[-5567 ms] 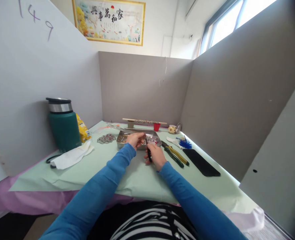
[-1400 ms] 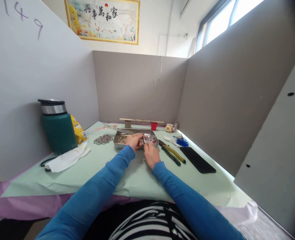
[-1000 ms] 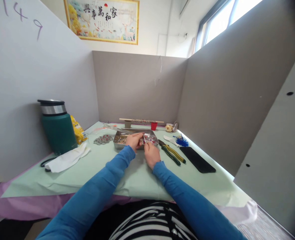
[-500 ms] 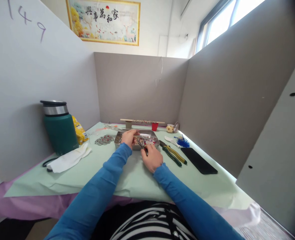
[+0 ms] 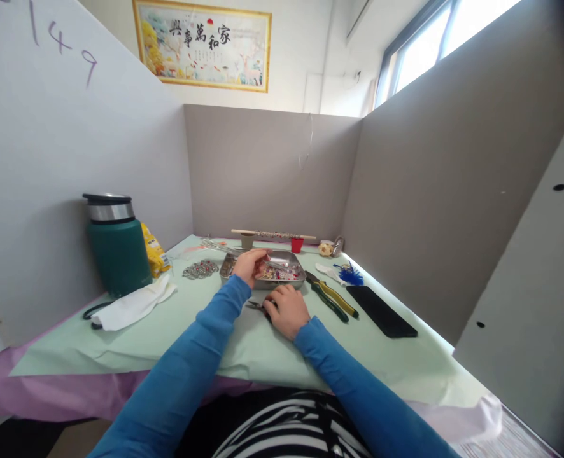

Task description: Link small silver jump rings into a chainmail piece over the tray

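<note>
My left hand [image 5: 251, 267] is over the metal tray [image 5: 226, 277], its fingertips pinched together; what they hold is too fine to make out. Loose coloured beads [image 5: 282, 272] lie in the tray. Just in front of the tray, my right hand [image 5: 288, 310] is low over the table, closed around small pliers [image 5: 254, 305] whose jaws point left. Most of their handle is hidden under the fingers. A bundle of thin wires [image 5: 215, 244] reaches across the tray's back left edge, beside my left hand.
Left are a heap of beaded wire pieces [image 5: 200, 270], a green flask [image 5: 119, 254] and a white cloth [image 5: 136, 305]. Right are large pliers [image 5: 332, 298], a black phone [image 5: 382, 310] and blue tassels [image 5: 351, 274]. Behind, a beaded stick [image 5: 275, 235] spans a red cup [image 5: 296, 245] and another cup.
My right hand has drawn the small pliers back from the tray and down to the table, turning their jaws left. My left hand stays over the tray.
</note>
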The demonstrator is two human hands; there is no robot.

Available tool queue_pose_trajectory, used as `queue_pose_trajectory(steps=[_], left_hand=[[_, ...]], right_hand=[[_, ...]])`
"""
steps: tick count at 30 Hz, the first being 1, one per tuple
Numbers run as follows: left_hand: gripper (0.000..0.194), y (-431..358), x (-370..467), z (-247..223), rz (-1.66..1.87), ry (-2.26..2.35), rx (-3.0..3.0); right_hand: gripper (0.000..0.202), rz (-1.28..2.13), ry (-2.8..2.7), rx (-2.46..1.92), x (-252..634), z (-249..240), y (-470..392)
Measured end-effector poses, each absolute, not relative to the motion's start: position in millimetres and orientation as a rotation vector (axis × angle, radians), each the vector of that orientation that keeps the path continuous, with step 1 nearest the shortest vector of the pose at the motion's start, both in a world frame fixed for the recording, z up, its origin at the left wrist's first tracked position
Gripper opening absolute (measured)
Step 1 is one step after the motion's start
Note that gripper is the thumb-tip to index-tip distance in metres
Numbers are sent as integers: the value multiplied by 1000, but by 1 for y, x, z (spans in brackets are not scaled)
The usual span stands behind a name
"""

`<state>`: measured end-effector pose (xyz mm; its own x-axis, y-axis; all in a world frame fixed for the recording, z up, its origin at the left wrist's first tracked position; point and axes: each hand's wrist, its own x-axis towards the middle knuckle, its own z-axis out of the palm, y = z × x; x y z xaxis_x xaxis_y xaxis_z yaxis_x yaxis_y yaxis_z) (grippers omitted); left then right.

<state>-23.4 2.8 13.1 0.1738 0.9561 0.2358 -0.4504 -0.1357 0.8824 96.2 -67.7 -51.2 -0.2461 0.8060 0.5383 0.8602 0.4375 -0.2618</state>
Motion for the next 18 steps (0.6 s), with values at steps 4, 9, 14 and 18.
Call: queue_pose_trajectory(steps=[4,9,14,18], left_hand=[[19,-4,-24,18,1268,526,1130],[26,-10,-16,15,1179,687,1529],[25,-12,-11,9,1229,893,1881],[29,-14,-12,6,1228,1073,2252]], right_hand=[[24,11,-1745,-1302,104,-42,-60],[29,530,-1388,-1136,116,-24,-45],[23,658,-1490,-1027,121,-20,-45],[18,418,-1611,-1044,123,-23,-48]])
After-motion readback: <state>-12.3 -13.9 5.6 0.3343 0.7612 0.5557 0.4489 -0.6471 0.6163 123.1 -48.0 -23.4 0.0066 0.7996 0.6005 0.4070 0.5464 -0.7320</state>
